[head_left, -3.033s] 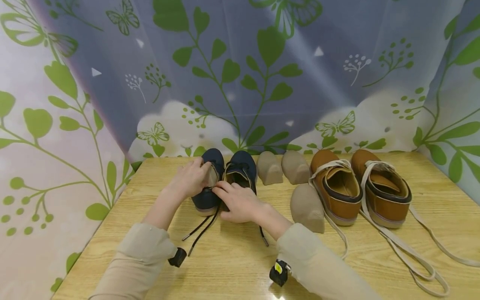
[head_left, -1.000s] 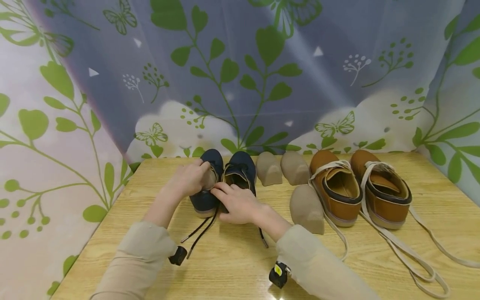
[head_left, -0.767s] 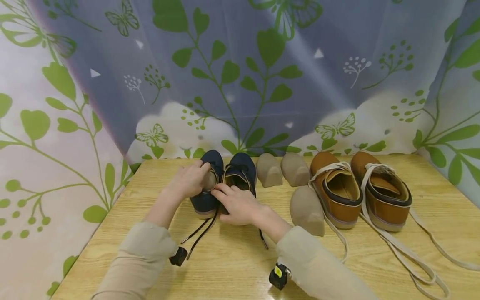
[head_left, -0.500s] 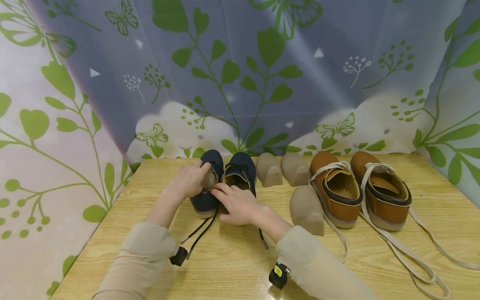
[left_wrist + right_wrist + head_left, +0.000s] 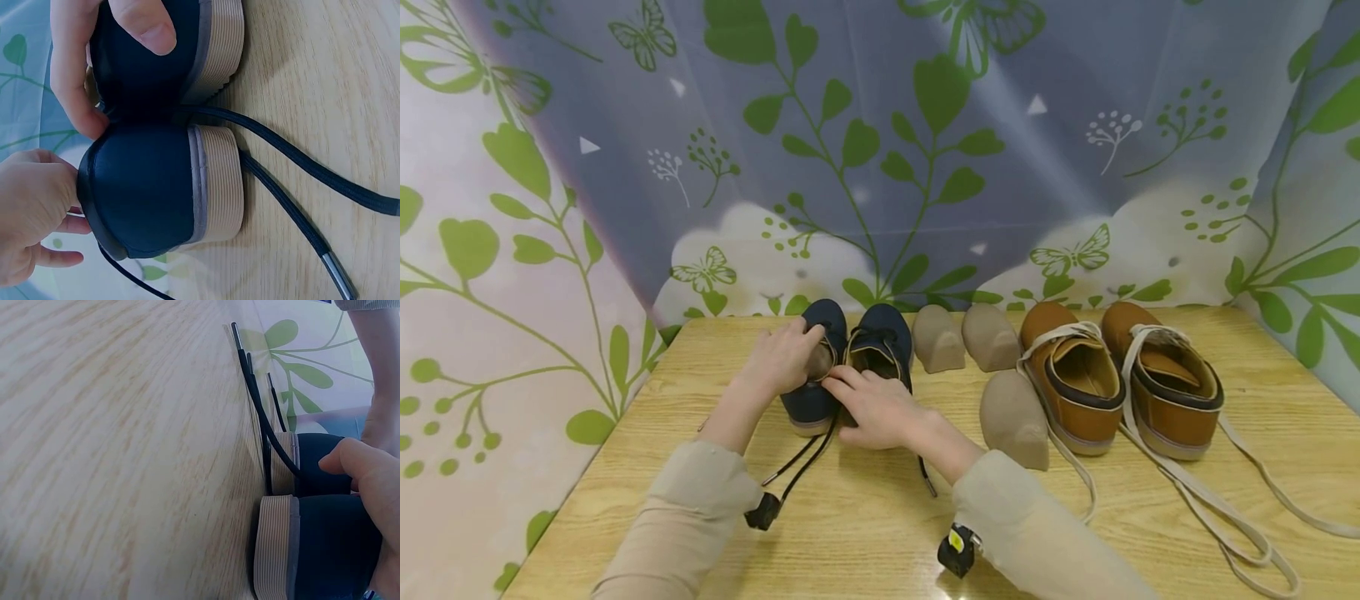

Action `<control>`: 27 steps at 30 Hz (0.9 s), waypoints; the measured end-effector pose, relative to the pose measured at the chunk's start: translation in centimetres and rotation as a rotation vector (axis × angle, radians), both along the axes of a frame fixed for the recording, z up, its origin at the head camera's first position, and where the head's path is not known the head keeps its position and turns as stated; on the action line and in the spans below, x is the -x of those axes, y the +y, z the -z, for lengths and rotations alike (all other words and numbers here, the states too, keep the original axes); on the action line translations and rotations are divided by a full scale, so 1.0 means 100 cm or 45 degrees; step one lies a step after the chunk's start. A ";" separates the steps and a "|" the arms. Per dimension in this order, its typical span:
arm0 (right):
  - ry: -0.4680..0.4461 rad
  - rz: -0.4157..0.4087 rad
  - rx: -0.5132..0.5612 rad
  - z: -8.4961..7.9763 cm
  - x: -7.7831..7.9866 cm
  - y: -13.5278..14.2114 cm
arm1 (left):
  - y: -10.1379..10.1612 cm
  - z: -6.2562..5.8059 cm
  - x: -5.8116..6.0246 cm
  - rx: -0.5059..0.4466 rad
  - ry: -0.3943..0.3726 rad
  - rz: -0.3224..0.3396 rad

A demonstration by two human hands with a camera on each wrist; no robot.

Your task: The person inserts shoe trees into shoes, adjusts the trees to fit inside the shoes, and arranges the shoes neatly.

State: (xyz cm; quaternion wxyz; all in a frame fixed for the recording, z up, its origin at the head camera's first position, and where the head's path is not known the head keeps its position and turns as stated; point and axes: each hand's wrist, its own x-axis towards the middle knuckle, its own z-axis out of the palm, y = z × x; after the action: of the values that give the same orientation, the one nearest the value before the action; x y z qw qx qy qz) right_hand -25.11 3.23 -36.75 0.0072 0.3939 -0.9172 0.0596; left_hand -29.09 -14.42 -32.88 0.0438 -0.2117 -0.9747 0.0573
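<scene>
Two navy shoes stand side by side on the table, toes toward the back. My left hand [image 5: 780, 357] reaches over the left navy shoe [image 5: 808, 406], its leading fingertips hidden in the opening. A smooth beige surface, perhaps a shoe insert [image 5: 822, 362], shows inside there. My right hand [image 5: 876, 408] lies over the rear of the right navy shoe [image 5: 883, 321]. Its forefinger touches the left shoe's collar, seen also in the left wrist view, where the thumb [image 5: 159, 40] lies at the right shoe's heel [image 5: 147, 69]. Black laces [image 5: 805, 467] trail behind the shoes.
Three beige shoe inserts [image 5: 1013, 421] lie right of the navy shoes. Farther right stand two brown shoes [image 5: 1086, 400], with long loose cream laces [image 5: 1213, 504] running to the front. Patterned fabric [image 5: 880, 167] closes the back and sides of the wooden table [image 5: 865, 533].
My left wrist and forearm have shifted slightly to the right, while the fingers stay at the left shoe's opening. The right hand and both shoes have kept their places.
</scene>
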 end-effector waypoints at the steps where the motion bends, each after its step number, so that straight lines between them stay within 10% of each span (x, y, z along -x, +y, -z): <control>1: -0.004 0.001 -0.001 0.000 0.000 0.000 | 0.000 0.000 0.000 -0.002 0.002 -0.003; 27: 0.003 -0.005 -0.026 0.000 0.000 0.000 | 0.002 -0.005 -0.002 -0.092 0.062 0.061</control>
State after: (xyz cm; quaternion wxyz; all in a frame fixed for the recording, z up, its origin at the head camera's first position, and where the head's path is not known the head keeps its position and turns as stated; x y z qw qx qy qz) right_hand -25.07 3.27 -36.72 0.0043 0.3958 -0.9170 0.0498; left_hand -28.90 -14.23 -32.37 0.0765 -0.2316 -0.9694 0.0262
